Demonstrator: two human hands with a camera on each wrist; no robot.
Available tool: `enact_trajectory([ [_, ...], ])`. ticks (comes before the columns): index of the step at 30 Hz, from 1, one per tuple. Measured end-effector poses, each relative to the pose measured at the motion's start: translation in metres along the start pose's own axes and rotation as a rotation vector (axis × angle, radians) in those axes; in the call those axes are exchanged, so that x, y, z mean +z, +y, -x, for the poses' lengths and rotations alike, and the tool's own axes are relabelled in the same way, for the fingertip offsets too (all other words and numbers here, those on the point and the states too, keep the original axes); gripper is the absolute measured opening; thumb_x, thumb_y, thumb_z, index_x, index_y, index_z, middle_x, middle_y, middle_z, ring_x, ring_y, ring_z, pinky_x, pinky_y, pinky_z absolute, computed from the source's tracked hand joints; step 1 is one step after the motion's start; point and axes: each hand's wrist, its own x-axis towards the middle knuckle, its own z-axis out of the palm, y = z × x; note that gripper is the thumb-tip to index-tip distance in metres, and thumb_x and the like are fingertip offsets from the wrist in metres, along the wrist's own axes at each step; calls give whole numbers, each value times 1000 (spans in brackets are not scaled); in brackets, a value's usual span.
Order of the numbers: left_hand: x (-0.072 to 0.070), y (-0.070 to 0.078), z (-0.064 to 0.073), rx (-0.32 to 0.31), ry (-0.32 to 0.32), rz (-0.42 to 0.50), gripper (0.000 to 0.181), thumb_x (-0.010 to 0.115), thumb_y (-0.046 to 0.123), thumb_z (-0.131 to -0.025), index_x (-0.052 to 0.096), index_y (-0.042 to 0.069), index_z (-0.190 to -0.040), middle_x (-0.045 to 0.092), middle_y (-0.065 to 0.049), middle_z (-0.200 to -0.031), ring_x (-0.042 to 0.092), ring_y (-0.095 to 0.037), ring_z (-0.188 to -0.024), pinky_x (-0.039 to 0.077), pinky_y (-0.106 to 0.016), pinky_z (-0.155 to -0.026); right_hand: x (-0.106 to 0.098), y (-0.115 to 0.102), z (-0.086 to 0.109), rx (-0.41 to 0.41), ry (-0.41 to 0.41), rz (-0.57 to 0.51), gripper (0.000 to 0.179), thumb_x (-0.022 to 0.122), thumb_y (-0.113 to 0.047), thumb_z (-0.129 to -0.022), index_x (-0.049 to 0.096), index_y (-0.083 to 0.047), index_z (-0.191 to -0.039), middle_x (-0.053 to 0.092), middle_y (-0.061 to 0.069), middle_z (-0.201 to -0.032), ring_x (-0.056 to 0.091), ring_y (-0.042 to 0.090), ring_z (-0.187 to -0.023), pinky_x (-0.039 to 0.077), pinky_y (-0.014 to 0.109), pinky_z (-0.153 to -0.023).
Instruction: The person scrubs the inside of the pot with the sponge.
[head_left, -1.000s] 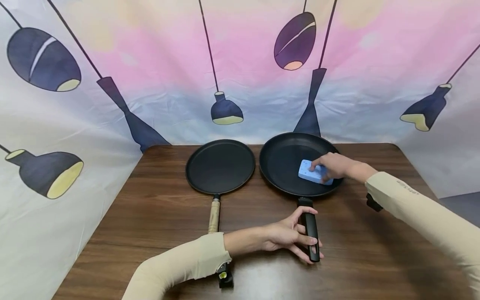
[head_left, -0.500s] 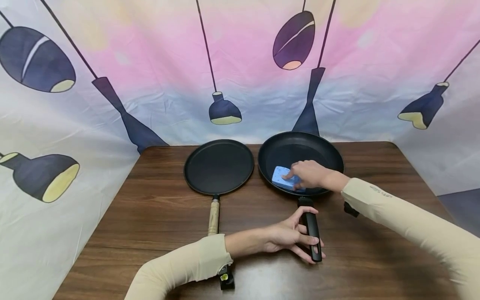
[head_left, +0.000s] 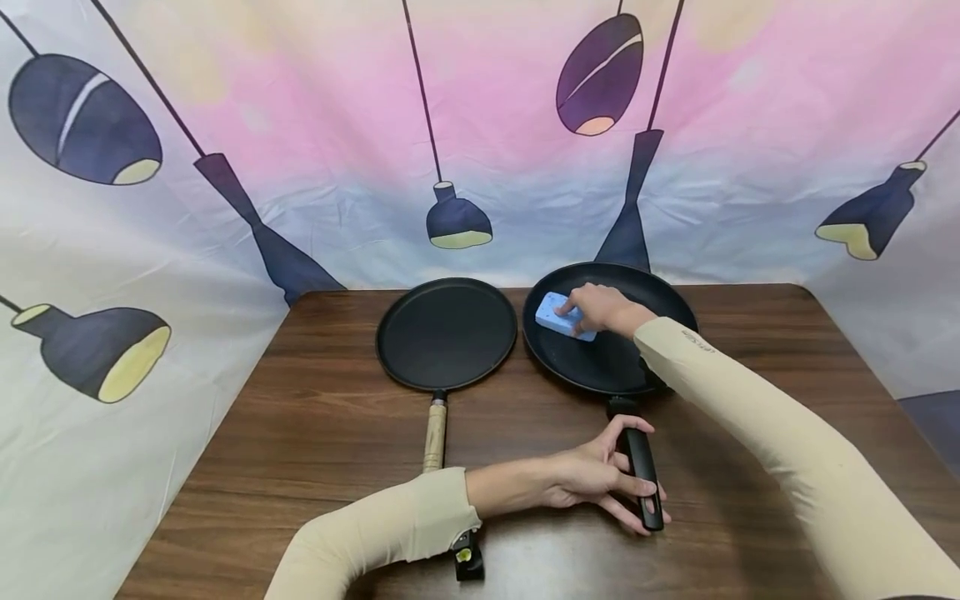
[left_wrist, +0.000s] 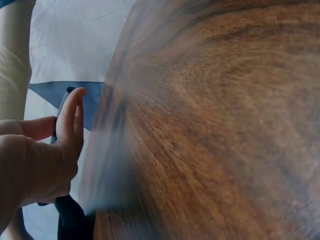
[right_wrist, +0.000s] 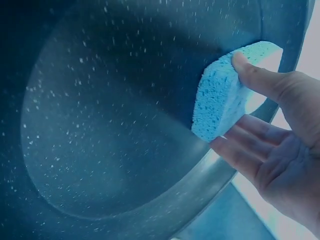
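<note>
A deep black frying pan (head_left: 618, 358) sits at the back of the table, its black handle (head_left: 641, 462) pointing toward me. My left hand (head_left: 592, 473) grips that handle, thumb on one side and fingers around the other; the left wrist view shows the left hand (left_wrist: 42, 160) on it from behind. Inside the pan, toward its left wall, my right hand (head_left: 600, 308) pinches a light blue sponge (head_left: 553, 315). Up close, the right wrist view has the sponge (right_wrist: 215, 100) between thumb and fingers of the right hand (right_wrist: 280, 150), against the pan's speckled inner surface (right_wrist: 100, 130).
Left of the frying pan lies a flat black griddle pan (head_left: 447, 333) with a wooden handle (head_left: 435, 436), partly behind my left forearm. Both pans rest on a brown wooden table (head_left: 300, 425). A cloth backdrop (head_left: 337, 125) printed with lamps hangs behind the table's far edge.
My right hand has swept the sponge leftward across the pan, then up toward its far left side. The left hand keeps its grip on the handle.
</note>
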Motion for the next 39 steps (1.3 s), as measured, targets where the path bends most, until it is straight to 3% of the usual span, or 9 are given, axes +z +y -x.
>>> enact_trajectory([
  [3,0,-1,1,2,12,6,60,53,-8,-102,32,32,-141,65,-32,-125,60,-57,-120,53,-67,-96,-3,10,-3,45,22,-16,54,77,-20,-93,59,-16,-144,49,22,-154,61,39,-120,47,34,-69],
  [5,0,-1,2,2,12,7,60,53,-8,-102,33,33,-141,65,-32,-125,59,-57,-121,52,-67,-97,-4,20,-3,81,43,-24,54,76,-19,-94,58,-15,-145,48,25,-153,59,41,-123,49,38,-71],
  [12,-4,0,5,-10,16,2,59,54,-5,-103,33,35,-140,66,-30,-123,59,-56,-121,52,-67,-97,-4,30,0,96,42,15,53,72,-18,-97,55,-13,-147,51,29,-148,65,30,-89,47,32,-65],
  [16,-6,0,4,-25,10,9,57,54,-2,-103,32,37,-140,68,-24,-119,60,-55,-122,53,-66,-97,-1,23,12,-20,9,24,52,76,-19,-94,59,-14,-143,59,23,-143,61,17,-66,43,25,-58],
  [19,-6,0,3,-30,13,14,56,54,0,-104,33,39,-138,69,-22,-118,60,-55,-123,53,-66,-98,5,19,31,-144,17,-14,52,80,-16,-90,64,-14,-139,67,20,-133,59,15,-57,48,26,-56],
  [24,-3,0,1,-23,-4,8,56,55,0,-104,33,38,-139,70,-22,-117,59,-55,-123,53,-66,-98,16,14,70,-315,42,-20,50,84,-14,-85,69,-14,-133,70,20,-128,74,25,-81,62,33,-65],
  [28,-5,0,3,-17,-2,15,56,55,0,-104,33,38,-138,70,-19,-113,60,-55,-123,53,-66,-98,21,13,79,-363,65,-27,50,84,-18,-86,69,-17,-134,68,21,-131,74,31,-99,63,33,-67],
  [33,-5,-1,4,-34,16,35,55,55,0,-103,37,41,-134,70,-15,-108,59,-56,-123,51,-67,-100,20,24,63,-324,93,-90,53,84,-18,-85,68,-16,-136,67,16,-136,66,36,-120,63,44,-85],
  [39,-1,-2,4,-47,19,65,56,55,0,-104,39,44,-135,70,-15,-107,56,-57,-125,48,-68,-103,8,47,26,-90,111,-83,55,77,-14,-92,60,-10,-143,63,26,-134,66,24,-76,51,35,-65],
])
